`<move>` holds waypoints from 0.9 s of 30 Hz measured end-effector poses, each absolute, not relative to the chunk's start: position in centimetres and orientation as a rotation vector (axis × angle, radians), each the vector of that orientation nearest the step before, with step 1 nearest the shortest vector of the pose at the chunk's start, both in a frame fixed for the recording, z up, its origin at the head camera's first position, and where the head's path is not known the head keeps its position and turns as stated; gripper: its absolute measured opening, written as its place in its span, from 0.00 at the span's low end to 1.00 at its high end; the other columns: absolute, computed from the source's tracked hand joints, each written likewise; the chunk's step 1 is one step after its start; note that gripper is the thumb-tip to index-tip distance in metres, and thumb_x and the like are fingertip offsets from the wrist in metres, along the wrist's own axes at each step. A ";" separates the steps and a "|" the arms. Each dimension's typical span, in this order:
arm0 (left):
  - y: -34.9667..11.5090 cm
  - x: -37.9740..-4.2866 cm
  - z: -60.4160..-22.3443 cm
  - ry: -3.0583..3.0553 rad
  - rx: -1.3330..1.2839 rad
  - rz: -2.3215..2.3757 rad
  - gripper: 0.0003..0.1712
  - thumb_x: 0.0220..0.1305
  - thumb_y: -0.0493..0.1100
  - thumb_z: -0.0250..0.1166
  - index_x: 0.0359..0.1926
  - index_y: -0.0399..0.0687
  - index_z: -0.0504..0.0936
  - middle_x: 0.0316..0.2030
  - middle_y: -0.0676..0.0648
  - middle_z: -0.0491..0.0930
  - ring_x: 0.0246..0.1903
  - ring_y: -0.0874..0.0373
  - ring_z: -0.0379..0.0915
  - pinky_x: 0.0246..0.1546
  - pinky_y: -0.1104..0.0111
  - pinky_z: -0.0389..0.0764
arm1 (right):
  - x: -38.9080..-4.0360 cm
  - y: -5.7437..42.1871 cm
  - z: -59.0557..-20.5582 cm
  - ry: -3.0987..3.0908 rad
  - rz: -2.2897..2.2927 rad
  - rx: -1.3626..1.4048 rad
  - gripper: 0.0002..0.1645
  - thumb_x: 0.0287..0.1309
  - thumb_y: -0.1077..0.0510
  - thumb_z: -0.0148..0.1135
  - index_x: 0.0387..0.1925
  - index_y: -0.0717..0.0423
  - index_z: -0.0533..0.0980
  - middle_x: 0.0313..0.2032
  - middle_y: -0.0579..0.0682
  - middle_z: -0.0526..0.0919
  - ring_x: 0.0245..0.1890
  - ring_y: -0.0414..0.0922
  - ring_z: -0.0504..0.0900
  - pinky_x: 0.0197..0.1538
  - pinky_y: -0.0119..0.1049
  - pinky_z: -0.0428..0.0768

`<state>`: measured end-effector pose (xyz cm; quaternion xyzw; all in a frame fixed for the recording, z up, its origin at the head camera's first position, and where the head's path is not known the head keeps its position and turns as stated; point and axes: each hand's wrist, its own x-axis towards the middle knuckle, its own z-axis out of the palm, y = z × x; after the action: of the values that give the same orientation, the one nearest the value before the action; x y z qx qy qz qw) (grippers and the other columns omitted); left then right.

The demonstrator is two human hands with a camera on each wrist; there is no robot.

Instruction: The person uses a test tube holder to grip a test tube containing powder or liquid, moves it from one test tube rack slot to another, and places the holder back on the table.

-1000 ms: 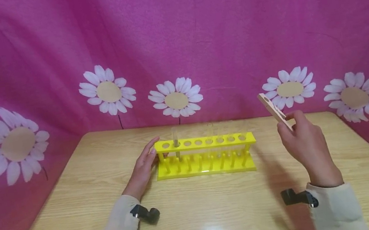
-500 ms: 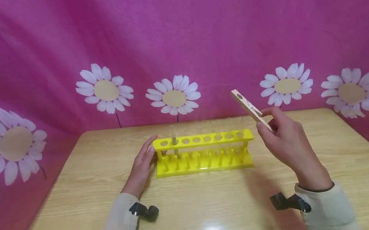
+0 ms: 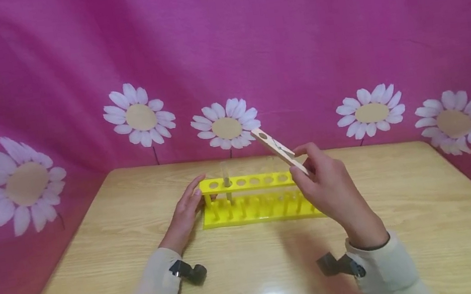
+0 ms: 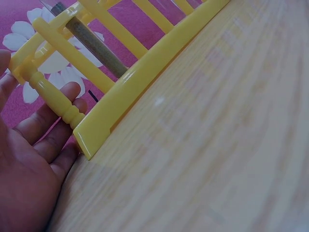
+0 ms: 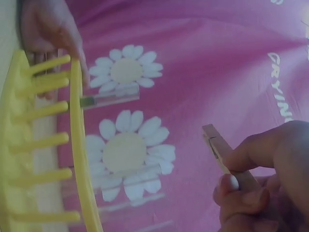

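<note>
A yellow test tube rack [image 3: 246, 188] stands on the wooden table. My left hand [image 3: 182, 219] holds its left end; in the left wrist view the fingers [image 4: 41, 123] reach behind the turned end post. One test tube [image 4: 99, 50] with greyish-brown contents stands in the second hole from the left. Several clear tubes, faint to see, stand farther right; one clear tube [image 5: 133, 203] shows in the right wrist view. Above the rack's right part, my right hand [image 3: 334, 191] pinches a wooden test tube holder [image 3: 278, 150], tilted up to the left. Its jaws are together, gripping nothing.
The wooden table [image 3: 236, 277] runs on around the rack. Behind it hangs a magenta cloth [image 3: 221, 43] with white daisies. A small black camera sits on each sleeve; the right forearm covers part of the rack's right end.
My right hand has carried the wooden test tube holder leftward, from beside the rack to above its right part. My left hand stays at the rack's left end.
</note>
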<state>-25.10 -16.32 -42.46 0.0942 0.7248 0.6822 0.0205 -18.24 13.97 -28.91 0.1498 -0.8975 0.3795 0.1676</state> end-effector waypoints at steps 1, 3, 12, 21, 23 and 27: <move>-16.2 -24.9 -42.1 2.241 0.291 2.112 0.25 0.77 0.52 0.42 0.72 0.63 0.59 0.66 0.43 0.66 0.67 0.50 0.58 0.70 0.54 0.54 | -18.2 13.7 -28.9 -2.566 1.095 0.429 0.17 0.62 0.62 0.59 0.52 0.56 0.69 0.23 0.53 0.73 0.15 0.45 0.66 0.14 0.31 0.67; -15.9 -24.4 -41.4 2.232 0.291 2.102 0.26 0.78 0.50 0.42 0.73 0.60 0.59 0.65 0.41 0.66 0.67 0.49 0.58 0.70 0.53 0.54 | -18.2 13.3 -29.0 -2.590 1.132 0.434 0.17 0.62 0.62 0.59 0.52 0.55 0.68 0.23 0.53 0.73 0.15 0.45 0.66 0.14 0.31 0.67; -16.3 -24.6 -41.7 2.230 0.299 2.107 0.26 0.78 0.50 0.42 0.73 0.60 0.58 0.65 0.39 0.65 0.67 0.48 0.58 0.70 0.53 0.53 | -18.4 11.1 -29.4 -2.616 1.179 0.483 0.17 0.61 0.61 0.60 0.51 0.53 0.70 0.22 0.51 0.73 0.16 0.46 0.67 0.16 0.33 0.70; -16.5 -25.6 -43.4 2.275 0.292 2.117 0.26 0.75 0.59 0.44 0.71 0.68 0.61 0.59 0.45 0.73 0.63 0.52 0.64 0.69 0.55 0.58 | -18.5 9.2 -29.7 -2.665 1.249 0.444 0.17 0.61 0.58 0.64 0.50 0.49 0.71 0.21 0.51 0.72 0.16 0.47 0.68 0.17 0.34 0.70; -16.5 -25.6 -43.3 2.281 0.292 2.113 0.27 0.74 0.60 0.44 0.71 0.68 0.61 0.58 0.45 0.73 0.62 0.52 0.64 0.69 0.55 0.58 | -18.6 8.9 -29.8 -2.669 1.257 0.421 0.17 0.61 0.57 0.64 0.49 0.49 0.71 0.20 0.51 0.72 0.16 0.47 0.68 0.17 0.34 0.70; -16.4 -25.6 -43.2 2.285 0.271 2.103 0.27 0.74 0.61 0.45 0.70 0.69 0.61 0.59 0.48 0.72 0.63 0.54 0.63 0.69 0.56 0.58 | -18.8 8.3 -29.9 -2.674 1.256 0.383 0.16 0.60 0.56 0.64 0.49 0.49 0.72 0.19 0.51 0.72 0.16 0.47 0.68 0.17 0.34 0.69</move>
<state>-25.59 -16.36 -43.22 0.0868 0.7331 0.6745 0.0121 -18.82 8.32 -29.86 0.1283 -0.8946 0.4203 0.0814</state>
